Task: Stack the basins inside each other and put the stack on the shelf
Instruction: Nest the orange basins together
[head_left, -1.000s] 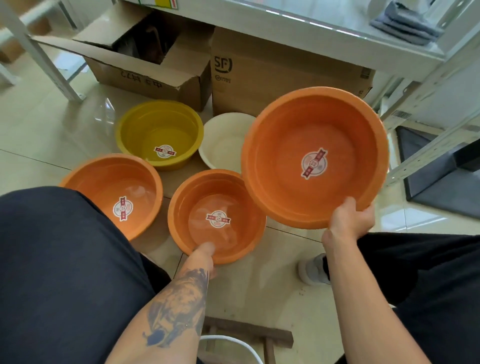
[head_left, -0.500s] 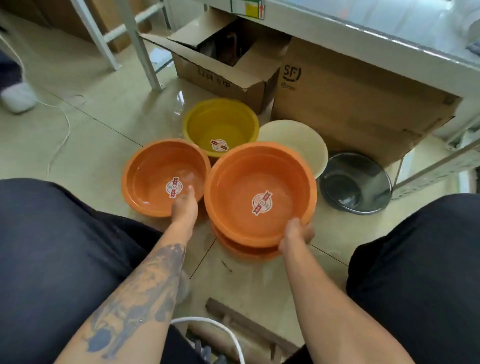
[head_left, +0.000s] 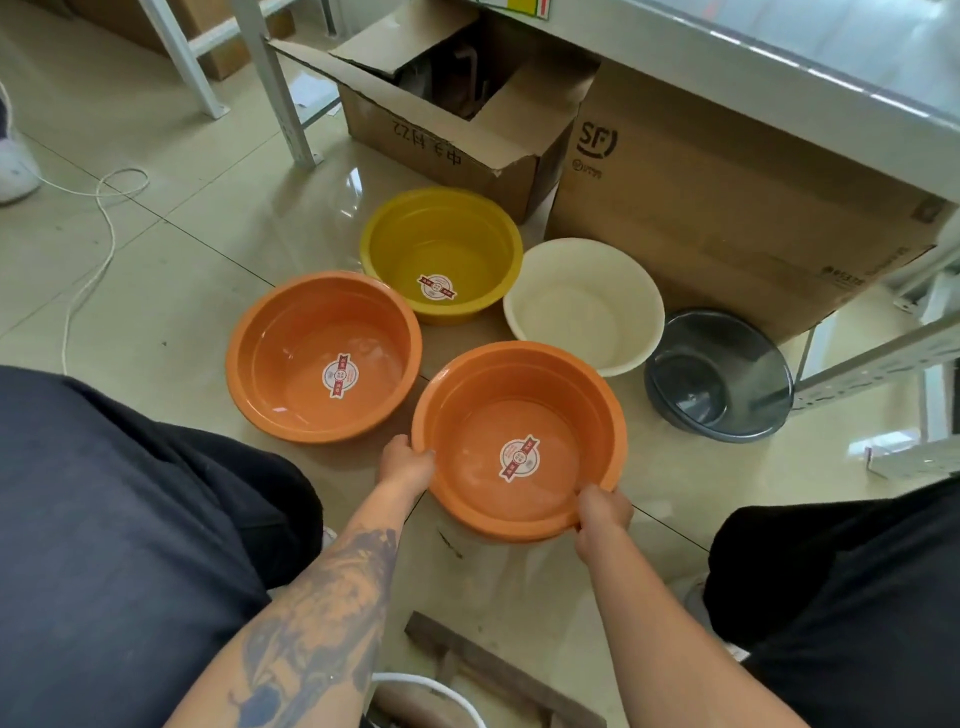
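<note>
Both hands grip an orange basin (head_left: 519, 415) with a red-and-white sticker inside. My left hand (head_left: 402, 462) holds its left rim, and my right hand (head_left: 602, 514) pinches the near right rim. A second orange rim shows just under its near edge, so two basins look nested. To its left, another orange basin (head_left: 322, 358) sits on the floor. Behind them stand a yellow basin (head_left: 441, 249), a cream-white basin (head_left: 582, 306) and a dark grey basin (head_left: 717, 374). The grey shelf (head_left: 779, 41) runs along the top right.
An open cardboard box (head_left: 441, 119) and a closed one (head_left: 701, 197) stand under the shelf, behind the basins. Metal shelf legs (head_left: 275, 93) rise at the back left. A white cable (head_left: 104, 218) lies on the tiled floor at left. A wooden piece (head_left: 493, 670) lies between my knees.
My right hand brought the large orange basin down from the air onto the small orange one. My left hand left the small basin and took the stack's left rim.
</note>
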